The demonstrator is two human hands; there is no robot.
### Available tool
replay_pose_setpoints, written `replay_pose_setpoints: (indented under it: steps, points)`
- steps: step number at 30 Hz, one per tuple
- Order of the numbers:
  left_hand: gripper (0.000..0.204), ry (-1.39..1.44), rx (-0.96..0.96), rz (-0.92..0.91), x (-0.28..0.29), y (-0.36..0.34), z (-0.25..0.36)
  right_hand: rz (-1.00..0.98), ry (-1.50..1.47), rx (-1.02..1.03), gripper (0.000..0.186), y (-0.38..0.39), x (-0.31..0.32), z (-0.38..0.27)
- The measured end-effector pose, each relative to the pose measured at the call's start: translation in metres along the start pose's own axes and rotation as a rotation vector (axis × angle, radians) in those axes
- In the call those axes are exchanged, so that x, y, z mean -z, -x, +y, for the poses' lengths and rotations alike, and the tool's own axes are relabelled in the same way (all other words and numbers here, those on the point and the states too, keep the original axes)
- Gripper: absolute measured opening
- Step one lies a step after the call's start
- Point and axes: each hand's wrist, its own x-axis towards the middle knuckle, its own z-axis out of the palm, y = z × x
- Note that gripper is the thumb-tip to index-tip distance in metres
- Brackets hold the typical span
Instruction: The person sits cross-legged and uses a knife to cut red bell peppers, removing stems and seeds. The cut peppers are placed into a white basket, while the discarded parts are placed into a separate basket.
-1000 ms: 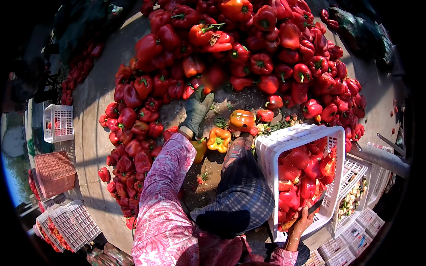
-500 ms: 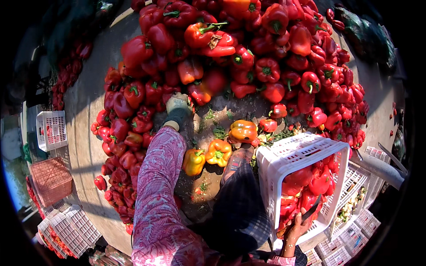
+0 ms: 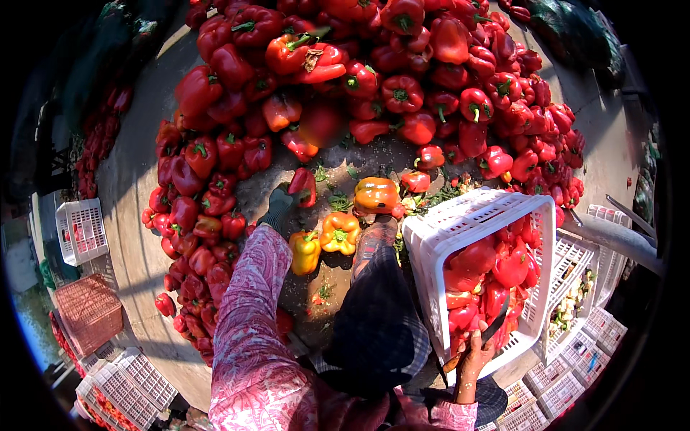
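My left hand point(image 3: 278, 207), in a grey-green glove, is closed on a red bell pepper point(image 3: 304, 187) and holds it just above the ground, beside the pile. My bare right hand point(image 3: 471, 359) grips a knife with a dark curved blade point(image 3: 496, 322) in front of the white crate's opening. The white plastic crate point(image 3: 420, 248) lies tipped toward me, with several red peppers point(image 3: 476, 264) inside. By my foot sit a yellow pepper point(image 3: 305, 253), a yellow-orange one point(image 3: 339, 233) and an orange one point(image 3: 375, 195).
A big heap of red peppers point(image 3: 402, 93) curves round the far side and the left. Green leaf scraps point(image 3: 338, 201) litter the ground. White crates point(image 3: 80, 231) and a reddish basket point(image 3: 88, 304) stand at left. More crates point(image 3: 568, 370) and a grey pipe point(image 3: 607, 237) are at right.
My left hand has drawn back from the pile's edge toward me, bringing a red bell pepper out. My right hand still holds the knife by the crate. The whole view has shifted slightly.
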Motion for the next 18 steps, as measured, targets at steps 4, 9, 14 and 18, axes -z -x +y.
replay_pose_setpoints:
  steps: [4, 9, 14, 18]
  points:
    - [0.044, 0.479, 0.073, -0.331, -0.057, 0.09, 0.073, -0.142, -0.024, 0.002, 0.035, 0.012, -0.003, -0.004]
    - [0.053, 0.345, -0.23, -0.562, -0.1, 0.199, 0.21, -0.362, -0.005, 0.223, 0.047, 0.015, -0.057, -0.058]
    - [0.07, -0.014, -0.65, -0.938, -0.135, 0.292, 0.31, -0.299, -0.125, 0.439, 0.047, 0.01, -0.09, -0.109]
    - [0.075, -0.204, -0.679, -1.24, -0.126, 0.354, 0.365, -0.24, -0.273, 0.5, 0.037, 0.007, -0.035, -0.123]
